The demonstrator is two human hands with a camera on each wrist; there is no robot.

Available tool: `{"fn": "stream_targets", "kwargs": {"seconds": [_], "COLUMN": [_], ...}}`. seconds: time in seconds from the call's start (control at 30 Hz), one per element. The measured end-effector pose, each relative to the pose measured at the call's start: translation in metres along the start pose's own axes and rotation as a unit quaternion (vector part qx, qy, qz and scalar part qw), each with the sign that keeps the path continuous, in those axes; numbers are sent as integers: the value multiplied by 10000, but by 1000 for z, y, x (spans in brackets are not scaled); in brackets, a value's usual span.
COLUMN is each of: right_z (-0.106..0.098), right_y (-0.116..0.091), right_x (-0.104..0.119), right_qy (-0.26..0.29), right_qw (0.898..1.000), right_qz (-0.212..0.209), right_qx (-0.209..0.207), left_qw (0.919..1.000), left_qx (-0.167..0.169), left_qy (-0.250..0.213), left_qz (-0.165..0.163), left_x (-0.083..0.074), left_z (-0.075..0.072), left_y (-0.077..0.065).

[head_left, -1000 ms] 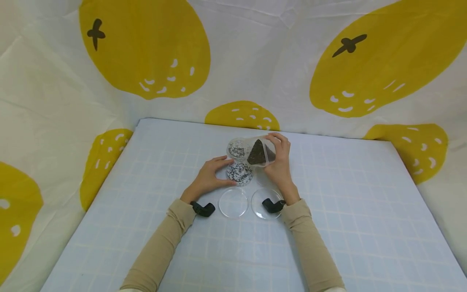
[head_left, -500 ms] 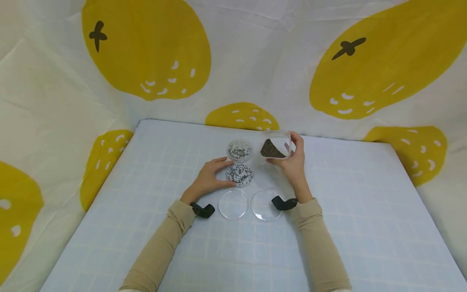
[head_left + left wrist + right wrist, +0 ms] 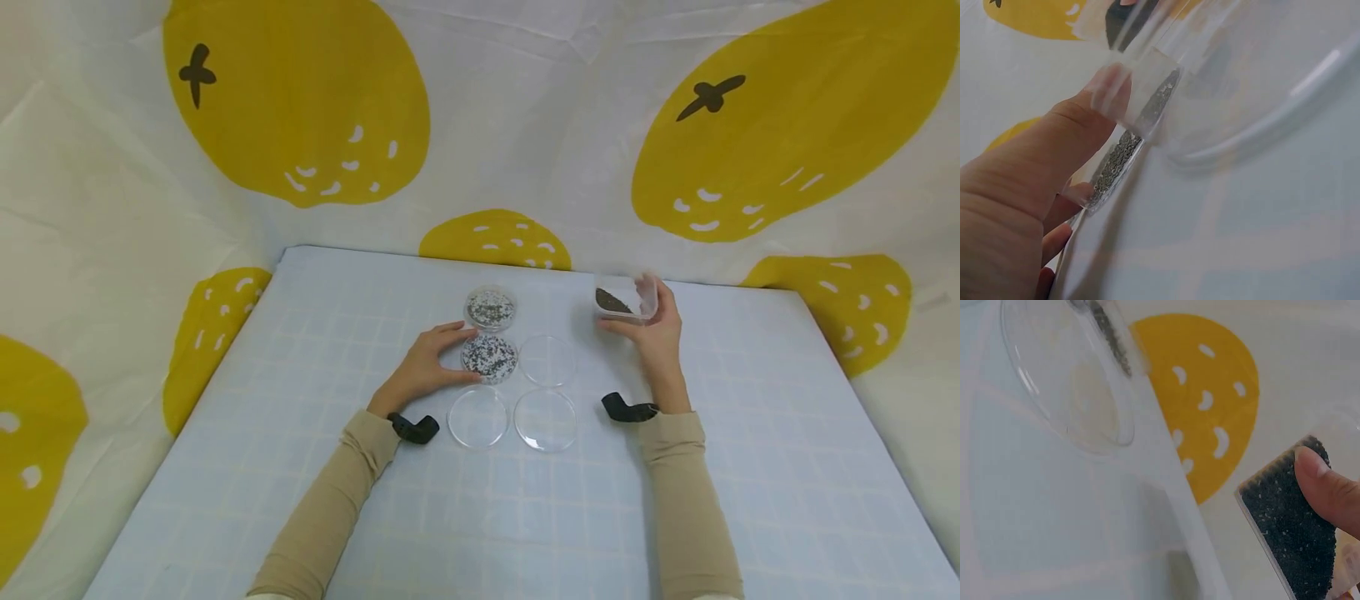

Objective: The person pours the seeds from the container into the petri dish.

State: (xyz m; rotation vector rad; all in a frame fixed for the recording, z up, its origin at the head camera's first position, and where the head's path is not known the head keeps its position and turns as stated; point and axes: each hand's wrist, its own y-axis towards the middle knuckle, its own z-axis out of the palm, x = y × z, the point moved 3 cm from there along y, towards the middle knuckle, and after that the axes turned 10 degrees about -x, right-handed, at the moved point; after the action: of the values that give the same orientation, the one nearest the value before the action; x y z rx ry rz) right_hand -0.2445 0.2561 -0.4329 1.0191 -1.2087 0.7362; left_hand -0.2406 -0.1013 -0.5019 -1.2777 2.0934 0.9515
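My left hand (image 3: pixel 426 367) holds the sides of a round clear petri dish (image 3: pixel 489 357), thumb at the near side and fingers at the far side. Black and white grains cover its bottom; in the left wrist view the dish wall (image 3: pixel 1119 156) shows with grains behind it. Just beyond stands a second petri dish (image 3: pixel 491 308) with similar, browner grains. Over the back right of the table, my right hand (image 3: pixel 660 333) grips a clear plastic box (image 3: pixel 637 310) partly filled with dark granules. In the right wrist view the thumb presses on the wall of this box (image 3: pixel 1279 519).
Three clear round dishes or lids lie right of and nearer than the held dish: one to its right (image 3: pixel 547 387), one at near left (image 3: pixel 478 448) and one at near right (image 3: pixel 545 451). A lemon-patterned cloth (image 3: pixel 525 125) hangs behind the pale checked table (image 3: pixel 480 525).
My right hand has swung the box from over the far dish out to the right, turning it from tipped to more level. The left hand has stayed at the near dish.
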Motion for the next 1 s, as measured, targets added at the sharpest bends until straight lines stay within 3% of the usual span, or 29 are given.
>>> {"fn": "stream_targets", "kwargs": {"seconds": [0.27,0.37,0.8,1.0], "right_z": [-26,-30,-36,-36], "right_y": [-1,-1,0,2], "right_x": [-17,-23,-34,-33], "right_qy": [-522,-413,-624,-1057], "right_qw": [9951,9935,9917,9882], "right_qz": [842,1051,949,770], "right_qx": [26,110,599,792], "left_qw": [9998,9996,9996,9996], "left_qx": [107,162,118,86], "left_qy": [-183,-205,-250,-256], "left_qz": [-49,-122,-72,-70], "left_x": [-2,-2,-1,-1], "left_z": [-2,-2,-3,-3], "left_y": [1,0,1,1]}}
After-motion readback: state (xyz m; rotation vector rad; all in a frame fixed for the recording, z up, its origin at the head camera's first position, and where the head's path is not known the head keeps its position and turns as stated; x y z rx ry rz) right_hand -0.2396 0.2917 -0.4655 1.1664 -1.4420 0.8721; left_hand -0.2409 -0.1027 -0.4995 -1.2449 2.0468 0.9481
